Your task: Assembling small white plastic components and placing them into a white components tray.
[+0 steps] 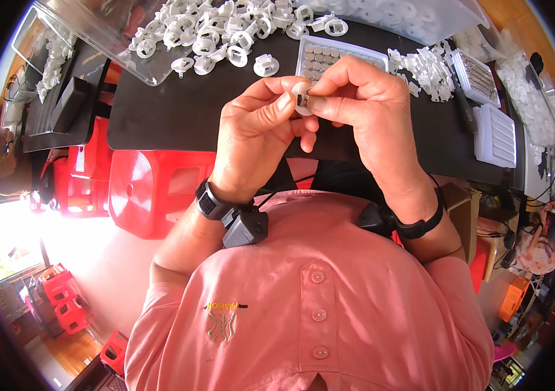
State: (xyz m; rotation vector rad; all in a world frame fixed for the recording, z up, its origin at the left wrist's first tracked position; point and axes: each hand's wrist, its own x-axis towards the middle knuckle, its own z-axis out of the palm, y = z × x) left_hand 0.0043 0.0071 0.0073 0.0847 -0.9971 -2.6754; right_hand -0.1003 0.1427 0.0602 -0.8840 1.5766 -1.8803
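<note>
Above the near edge of the black table, both hands meet at a small white round plastic part (301, 107) with a dark slot in its middle. My left hand (255, 127) is closed, its thumb and forefinger pinching the part from the left. From the other side, my right hand (378, 107) presses thumb and forefinger together against the part beside its slot. Whether a smaller piece sits between those right fingertips is hidden. Just beyond the hands lies a tray (382, 60) of small silver discs. A heap of similar white round parts (225, 29) spreads at the far left.
Small white clips (431, 68) lie piled to the right, near stacked trays (496, 133) of discs. Clear plastic bins (105, 39) stand at the back. A red stool (153, 189) is below the table's left side. Black wrist-worn devices (245, 225) sit on both wrists.
</note>
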